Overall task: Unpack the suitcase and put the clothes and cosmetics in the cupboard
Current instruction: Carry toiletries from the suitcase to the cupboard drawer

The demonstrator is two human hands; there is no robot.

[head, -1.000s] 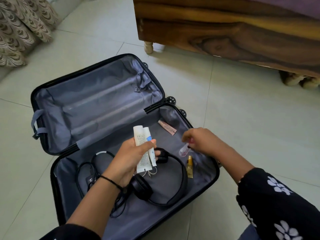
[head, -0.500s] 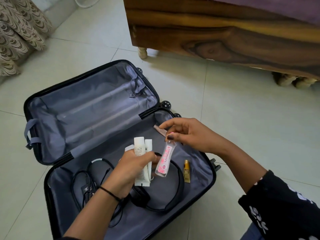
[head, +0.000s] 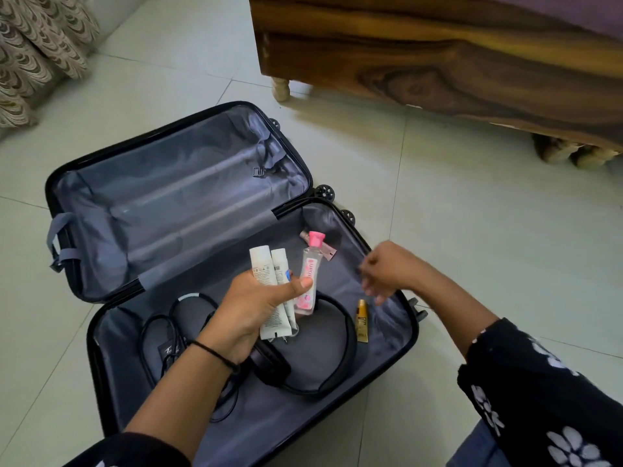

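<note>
An open black suitcase (head: 409,335) with grey lining lies on the floor tiles. My left hand (head: 256,305) grips two white tubes (head: 266,274) and a clear bottle with a pink cap (head: 308,278) above the near half. My right hand (head: 387,271) hovers over the case's right edge, fingers loosely curled and holding nothing. Below it a small gold tube (head: 362,320) lies on the lining. A pinkish tube (head: 328,251) lies near the hinge corner, partly hidden by the bottle. No clothes are in view.
Black headphones (head: 323,358) and a coiled black cable (head: 165,338) lie in the near half of the case. A wooden bed frame (head: 438,55) stands on short legs at the back right. A patterned curtain (head: 37,52) hangs at the far left.
The pink-capped bottle has passed from my right hand to my left, which now holds it with the two tubes. My right hand has drawn back to the right, empty.
</note>
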